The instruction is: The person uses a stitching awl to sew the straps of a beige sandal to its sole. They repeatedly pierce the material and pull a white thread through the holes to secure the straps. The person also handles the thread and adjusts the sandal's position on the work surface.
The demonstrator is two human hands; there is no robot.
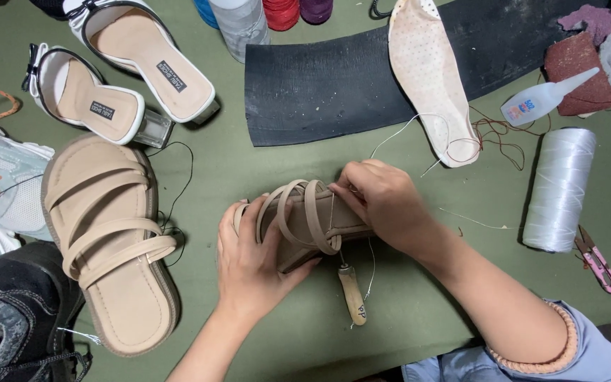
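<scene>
Beige strappy sandal (310,225) lay on its side at bench (419,311) centre, sole edge turned toward the person; all places below are rel. to it.

Progress, judged: stitching looked mid-way. White thread (419,127) ran from the strap/sole join up-right toward the loose insole, and more thread hung below the sandal, so the seam wasn't tied off or trimmed. How many stitches were in: can't tell, right hand covered the join. Matching sandal (111,240), well left, lay flat and sole-down; no thread seen on it, its state can't be told.

Hands: left hand (252,262) wrapped around the toe end, fingers curled over sole and straps, clamping it steady. Right hand (383,201) closed narrow on the top edge at the straps, pinching at the thread; whether a needle was in the pinch, can't tell.

Wooden-handled awl (352,293) lay just below, handle pale, rounded; metal tip tucked under the sandal.

Materials:
- sandal: matte beige straps, thin, smooth; thick darker sole edge
- black rubber sheet (341,78) above, flat, dull, finely ribbed
- perforated insole (433,81) up-right, pale, dimpled, lying partly on the rubber
- thread spool (560,187) well right, glossy white cylinder
- small glue bottle (546,99) up-right, translucent w/ tapered nozzle
- pink snips (599,262) far right
- bench cover: olive-green, matte.
</scene>
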